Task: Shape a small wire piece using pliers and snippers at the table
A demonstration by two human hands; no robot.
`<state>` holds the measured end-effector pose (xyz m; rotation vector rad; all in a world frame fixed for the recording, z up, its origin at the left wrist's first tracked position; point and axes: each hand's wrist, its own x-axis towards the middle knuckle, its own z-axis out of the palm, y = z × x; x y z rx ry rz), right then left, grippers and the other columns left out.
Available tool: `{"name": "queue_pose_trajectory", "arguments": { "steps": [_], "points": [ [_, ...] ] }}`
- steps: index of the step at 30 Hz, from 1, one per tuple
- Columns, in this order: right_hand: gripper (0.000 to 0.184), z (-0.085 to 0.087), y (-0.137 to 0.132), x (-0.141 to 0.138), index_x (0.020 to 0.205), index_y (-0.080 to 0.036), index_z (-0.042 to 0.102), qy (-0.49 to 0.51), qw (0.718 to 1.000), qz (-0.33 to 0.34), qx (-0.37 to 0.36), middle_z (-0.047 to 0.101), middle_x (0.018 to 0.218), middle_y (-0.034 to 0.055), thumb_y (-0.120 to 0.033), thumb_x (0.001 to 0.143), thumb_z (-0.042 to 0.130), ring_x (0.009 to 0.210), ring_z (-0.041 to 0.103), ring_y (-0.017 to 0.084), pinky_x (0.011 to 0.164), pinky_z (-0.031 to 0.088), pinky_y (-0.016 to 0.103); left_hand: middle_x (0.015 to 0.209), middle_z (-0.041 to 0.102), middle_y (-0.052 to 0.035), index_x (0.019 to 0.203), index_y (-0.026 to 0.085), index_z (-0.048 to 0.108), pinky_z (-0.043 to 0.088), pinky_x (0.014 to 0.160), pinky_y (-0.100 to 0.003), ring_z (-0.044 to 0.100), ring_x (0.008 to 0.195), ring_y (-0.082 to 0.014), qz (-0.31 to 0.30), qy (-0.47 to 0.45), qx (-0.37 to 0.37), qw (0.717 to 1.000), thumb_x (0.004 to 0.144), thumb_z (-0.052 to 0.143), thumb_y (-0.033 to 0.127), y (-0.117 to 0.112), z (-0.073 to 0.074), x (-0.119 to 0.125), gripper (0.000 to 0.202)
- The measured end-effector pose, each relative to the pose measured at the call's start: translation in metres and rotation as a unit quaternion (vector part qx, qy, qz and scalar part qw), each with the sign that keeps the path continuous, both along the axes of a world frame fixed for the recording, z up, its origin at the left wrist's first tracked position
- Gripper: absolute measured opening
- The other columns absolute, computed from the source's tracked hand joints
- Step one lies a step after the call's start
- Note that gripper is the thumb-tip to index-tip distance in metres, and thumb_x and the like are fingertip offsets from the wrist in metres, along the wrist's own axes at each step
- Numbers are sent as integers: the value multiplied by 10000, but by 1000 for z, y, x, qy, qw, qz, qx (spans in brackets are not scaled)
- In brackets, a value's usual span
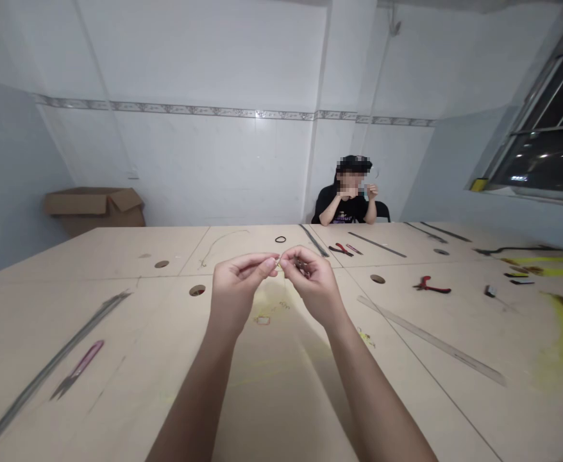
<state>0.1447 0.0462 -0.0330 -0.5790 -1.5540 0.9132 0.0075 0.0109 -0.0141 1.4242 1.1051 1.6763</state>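
My left hand (236, 285) and my right hand (313, 279) are raised above the plywood table (281, 385), fingertips meeting in the middle. Both pinch a tiny pale object (278, 260) between thumb and forefinger; it is too small to name. The other fingers of each hand are curled in. Small yellowish bits (263, 319) lie on the table just below my hands.
Purple thread snips (77, 370) and a long metal strip (45, 372) lie at the left. A clear ruler (430, 340) and red pliers (430, 287) lie at the right. A black loop (280, 239) rests farther back. A person (349, 199) sits at the far edge. A cardboard box (93, 208) stands by the wall.
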Motion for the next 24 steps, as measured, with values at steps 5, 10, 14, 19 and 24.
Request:
{"name": "queue_pose_trajectory", "arguments": {
  "steps": [5, 10, 14, 19, 24],
  "points": [
    [165, 0, 1, 1, 797, -187, 596, -13, 1000, -7, 6, 557, 738, -7, -336, 867, 607, 564, 388, 81, 500, 285, 227, 715, 720, -29, 791, 174, 764, 549, 718, -243, 666, 710, -136, -5, -2, 11, 1000, 752, 772, 320, 2, -2, 1, 150],
    [181, 0, 0, 1, 788, -186, 609, -10, 1000, -21, 11, 567, 733, -2, -354, 857, 616, 573, 402, 89, 510, 310, 228, 756, 722, -35, 778, 170, 737, 542, 715, -251, 673, 735, -151, 39, 19, 32, 999, 754, 758, 318, 3, -4, 4, 152],
    [161, -1, 1, -1, 791, -186, 606, -16, 999, -31, 16, 579, 757, 10, -333, 856, 605, 608, 445, 101, 529, 341, 227, 767, 709, -30, 782, 172, 711, 530, 712, -249, 663, 738, -150, 38, 43, 34, 998, 770, 737, 318, 4, -5, 3, 148],
    [129, -4, 2, -2, 785, -186, 591, -27, 999, -34, 19, 565, 741, 0, -292, 859, 591, 605, 437, 98, 541, 343, 229, 761, 677, -12, 793, 187, 685, 502, 725, -238, 629, 742, -135, 41, 92, 35, 994, 811, 698, 345, 7, -6, -1, 160],
    [140, -4, 3, -2, 780, -188, 575, -39, 999, -26, 22, 552, 726, -10, -284, 881, 571, 634, 452, 104, 569, 349, 232, 806, 690, -26, 797, 190, 678, 519, 762, -263, 654, 780, -157, 39, 122, 37, 991, 823, 676, 376, 9, -7, -4, 188]
  ]
}}
